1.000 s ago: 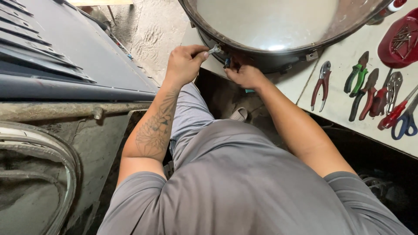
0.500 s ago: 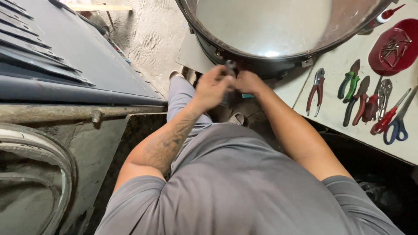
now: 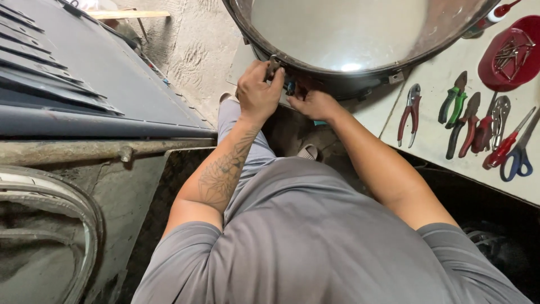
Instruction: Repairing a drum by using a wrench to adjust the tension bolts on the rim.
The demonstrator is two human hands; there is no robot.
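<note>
Drum rim (image 3: 349,79) fills the top of the view: a big round metal tub, its inside pale grey and smooth with a bright glint of light low on the wall, ringed by a dark, worn band along the near edge. It sits at the near edge of the white bench (image 3: 433,141), partly overhanging the gap in front of the person. On that band, near the left, a small metal clamp piece (image 3: 274,63) sticks up. The left hand (image 3: 257,93) is on it, fingers curled closed around the band and the clamp. The right hand (image 3: 315,102) is just beside it, touching the underside of the rim, fingers bent and pinched on something small and dark with a blue bit; what it is cannot be told. Off to the right on the bench lie red-handled pliers (image 3: 410,110), green-handled pliers (image 3: 453,101), more red-handled tools, blue-handled scissors (image 3: 520,152) and a red bowl (image 3: 509,53) with metal bits. Left of the person stands a dark grey metal panel (image 3: 84,79).
</note>
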